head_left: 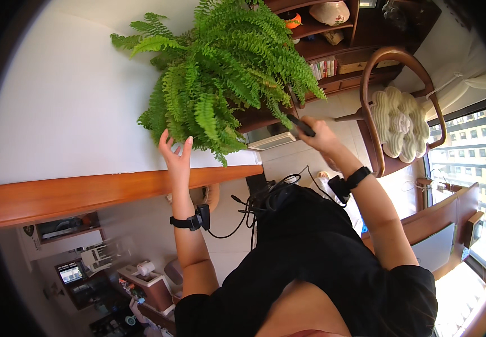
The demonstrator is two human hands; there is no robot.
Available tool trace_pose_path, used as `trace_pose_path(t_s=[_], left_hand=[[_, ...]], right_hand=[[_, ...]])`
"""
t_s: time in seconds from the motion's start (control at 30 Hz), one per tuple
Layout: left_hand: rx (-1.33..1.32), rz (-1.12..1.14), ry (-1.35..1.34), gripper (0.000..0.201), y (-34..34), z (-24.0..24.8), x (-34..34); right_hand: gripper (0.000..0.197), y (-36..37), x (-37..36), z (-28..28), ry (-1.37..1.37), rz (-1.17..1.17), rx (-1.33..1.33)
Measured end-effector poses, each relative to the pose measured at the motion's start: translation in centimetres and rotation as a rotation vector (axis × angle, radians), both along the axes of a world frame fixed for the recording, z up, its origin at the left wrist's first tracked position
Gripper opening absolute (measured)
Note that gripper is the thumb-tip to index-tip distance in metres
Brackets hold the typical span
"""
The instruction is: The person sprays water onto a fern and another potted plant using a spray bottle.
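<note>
A large, bushy green fern (pixel 215 78) spreads in front of me, its fronds hanging over the shelf behind it. At its lower left edge is my left hand (pixel 176 157), palm up, with fingers apart and holding nothing; the fingertips reach the lowest leaves. My right hand (pixel 323 137) is closed around a black-handled tool (pixel 301 126) to the right of the fern. The tool points up and left toward a drooping frond (pixel 279 112). Its far end is blurred against the leaves, so its kind is unclear. The fern's pot is hidden under the foliage.
Behind the fern stands a dark wooden shelf (pixel 344 53) with books and ornaments. A wooden chair (pixel 386 56) with a flower-shaped cushion (pixel 399 124) is at right. An orange-brown wooden edge (pixel 85 191) borders the white surface. Black cables (pixel 271 196) hang at my waist.
</note>
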State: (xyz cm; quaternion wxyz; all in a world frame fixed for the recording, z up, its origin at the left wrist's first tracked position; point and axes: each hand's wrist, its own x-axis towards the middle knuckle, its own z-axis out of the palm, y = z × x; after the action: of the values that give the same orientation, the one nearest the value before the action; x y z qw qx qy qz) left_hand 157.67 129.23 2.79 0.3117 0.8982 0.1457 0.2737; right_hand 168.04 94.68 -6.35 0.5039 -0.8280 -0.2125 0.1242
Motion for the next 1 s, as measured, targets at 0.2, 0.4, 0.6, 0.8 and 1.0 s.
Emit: trace_pose_path(t_s=[0.2, 0.4, 0.6, 0.8, 1.0], left_hand=[[-0.36, -0.199, 0.236, 0.07, -3.1, -4.2, 0.6], [-0.31, -0.329, 0.509, 0.06, -5.1, -4.2, 0.8], [-0.236, 0.049, 0.102, 0.047, 0.0, -5.8, -1.1], [-0.411, 0.165, -0.014, 0.062, 3.8, -10.9, -1.1], [-0.639, -0.152, 0.204, 0.042, 5.1, -12.3, -1.2]], right_hand=[[0.026, 3.2, -1.1, 1.3, -0.186, -0.021, 0.221], [0.028, 4.7, -2.5, 1.4, -0.085, 0.166, 0.153], [0.034, 5.4, -4.4, 0.8, -0.188, 0.186, 0.132], [0.031, 8.7, -7.1, 3.9, -0.193, 0.116, 0.071], [0.025, 13.6, -10.1, 3.2, -0.163, 0.096, -0.091]])
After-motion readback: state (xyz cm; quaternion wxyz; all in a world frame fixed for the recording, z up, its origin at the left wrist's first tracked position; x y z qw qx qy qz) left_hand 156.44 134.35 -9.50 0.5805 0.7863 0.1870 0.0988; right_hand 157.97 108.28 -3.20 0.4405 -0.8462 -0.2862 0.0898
